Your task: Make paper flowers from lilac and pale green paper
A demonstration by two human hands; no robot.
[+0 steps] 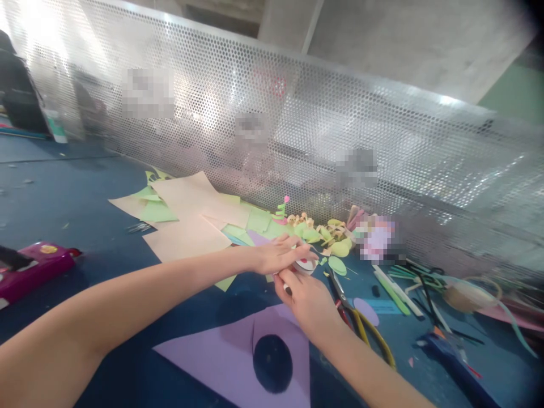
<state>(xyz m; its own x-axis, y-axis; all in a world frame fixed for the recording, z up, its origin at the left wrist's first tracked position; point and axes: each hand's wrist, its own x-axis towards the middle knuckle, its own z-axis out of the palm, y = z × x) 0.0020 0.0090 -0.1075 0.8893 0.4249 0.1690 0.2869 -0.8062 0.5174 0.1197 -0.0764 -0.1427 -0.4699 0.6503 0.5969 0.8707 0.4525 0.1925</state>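
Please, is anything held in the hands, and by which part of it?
A small round whitish thing appears held at its edge, between the left hand and the right hand; the exact grip is hidden.

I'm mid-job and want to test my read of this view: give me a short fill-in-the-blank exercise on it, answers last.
1. The person's ____ hand is the one nearer the metal screen.
2. The big sheet with a round hole in it is coloured ____.
3. The handles of the scissors are coloured ____.
4. The pink ball sits at the top of a spiral coloured ____.

Missing words: left; purple; yellow; green.
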